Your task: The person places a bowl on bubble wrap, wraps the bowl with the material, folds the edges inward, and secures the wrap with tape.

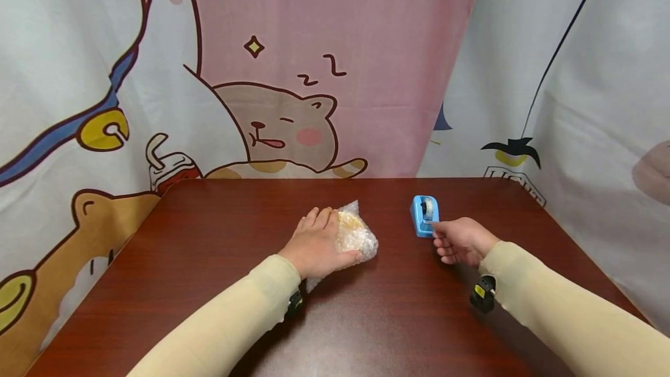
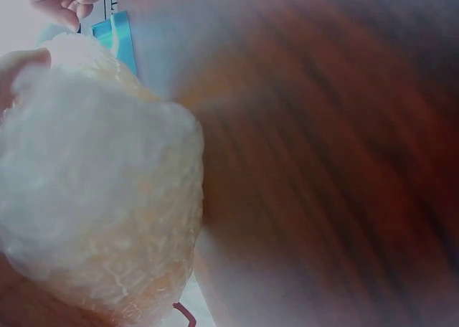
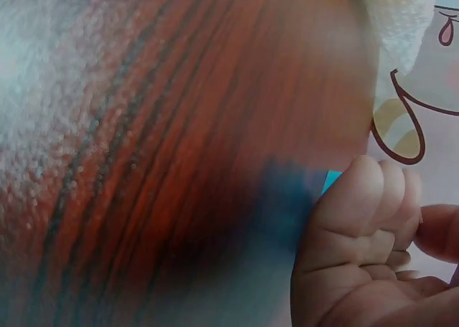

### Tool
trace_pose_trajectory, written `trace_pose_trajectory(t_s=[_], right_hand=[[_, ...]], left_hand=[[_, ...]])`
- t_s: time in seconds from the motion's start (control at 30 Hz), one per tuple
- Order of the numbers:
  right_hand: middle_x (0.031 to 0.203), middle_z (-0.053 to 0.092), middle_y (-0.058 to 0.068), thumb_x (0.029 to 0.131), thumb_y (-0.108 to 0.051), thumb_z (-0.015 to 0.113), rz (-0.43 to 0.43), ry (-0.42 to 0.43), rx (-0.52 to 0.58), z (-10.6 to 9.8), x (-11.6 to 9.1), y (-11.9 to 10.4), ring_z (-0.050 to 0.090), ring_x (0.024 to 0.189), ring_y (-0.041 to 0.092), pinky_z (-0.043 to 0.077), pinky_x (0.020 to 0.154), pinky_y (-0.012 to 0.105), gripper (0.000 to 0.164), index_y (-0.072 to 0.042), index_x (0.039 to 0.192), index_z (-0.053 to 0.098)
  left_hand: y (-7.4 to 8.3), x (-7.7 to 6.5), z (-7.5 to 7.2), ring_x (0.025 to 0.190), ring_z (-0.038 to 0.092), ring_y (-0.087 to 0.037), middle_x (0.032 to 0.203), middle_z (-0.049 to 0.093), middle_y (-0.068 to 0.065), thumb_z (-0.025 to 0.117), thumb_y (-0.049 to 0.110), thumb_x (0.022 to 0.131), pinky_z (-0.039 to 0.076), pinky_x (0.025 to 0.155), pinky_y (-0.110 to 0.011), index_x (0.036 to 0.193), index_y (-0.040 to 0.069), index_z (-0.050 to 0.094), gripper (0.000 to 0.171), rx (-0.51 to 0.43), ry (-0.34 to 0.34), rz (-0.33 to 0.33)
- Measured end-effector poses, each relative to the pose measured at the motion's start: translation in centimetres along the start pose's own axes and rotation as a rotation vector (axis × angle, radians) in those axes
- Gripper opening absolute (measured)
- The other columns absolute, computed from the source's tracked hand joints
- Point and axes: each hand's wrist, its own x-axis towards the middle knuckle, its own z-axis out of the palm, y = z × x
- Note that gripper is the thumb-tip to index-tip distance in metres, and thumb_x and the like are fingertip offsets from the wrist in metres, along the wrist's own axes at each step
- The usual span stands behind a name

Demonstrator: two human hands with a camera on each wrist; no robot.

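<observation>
A bubble-wrapped package (image 1: 357,233), yellowish inside, lies on the table. My left hand (image 1: 319,240) holds it from its left side, with the fingers over the far part and the thumb along the near part. Close up in the left wrist view, the bubble wrap (image 2: 107,176) fills the left of the picture, the thumb (image 2: 25,65) against it. Farther right stands a light blue tape dispenser (image 1: 419,217) with a roll of clear tape (image 1: 428,208). My right hand (image 1: 460,240) pinches the tape's end at the dispenser's near right edge, other fingers curled.
The dark red-brown wooden table (image 1: 220,284) runs back to a cloth backdrop (image 1: 387,74) with cartoon animals. More white cloth (image 1: 602,132) hangs along the right side. Each wrist wears a small dark camera (image 1: 483,294).
</observation>
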Motion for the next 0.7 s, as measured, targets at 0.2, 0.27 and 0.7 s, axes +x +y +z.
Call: trace_pose_trajectory(t_s=[0.2, 0.27, 0.7], right_hand=[[0.077, 0.064, -0.001, 0.113, -0.036, 0.045, 0.015, -0.005, -0.027, 0.0, 0.5, 0.1, 0.06, 0.07, 0.014, 0.058, 0.073, 0.028, 0.039, -0.001, 0.106, 0.059], [0.077, 0.064, -0.001, 0.113, -0.036, 0.046, 0.021, -0.009, -0.034, -0.1, 0.6, 0.1, 0.06, 0.07, 0.013, 0.058, 0.072, 0.028, 0.039, -0.001, 0.105, 0.06], [0.075, 0.066, -0.002, 0.113, -0.036, 0.046, 0.047, -0.015, -0.09, -0.3, 1.2, 0.1, 0.06, 0.069, 0.013, 0.059, 0.073, 0.028, 0.04, -0.004, 0.097, 0.064]], left_hand=[[0.0, -0.1, 0.0, 0.161, 0.021, -0.043, 0.173, 0.026, -0.018, 0.052, 0.082, 0.09, 0.019, 0.131, -0.055, 0.166, 0.001, 0.024, 0.114, 0.0, 0.005, -0.003], [0.0, -0.1, 0.0, 0.161, 0.021, -0.042, 0.173, 0.027, -0.018, 0.052, 0.081, 0.09, 0.02, 0.131, -0.055, 0.166, 0.001, 0.024, 0.114, 0.0, 0.004, -0.004], [0.0, -0.1, 0.0, 0.16, 0.022, -0.042, 0.172, 0.028, -0.018, 0.052, 0.081, 0.09, 0.02, 0.131, -0.054, 0.166, 0.001, 0.025, 0.114, -0.008, 0.008, -0.004]])
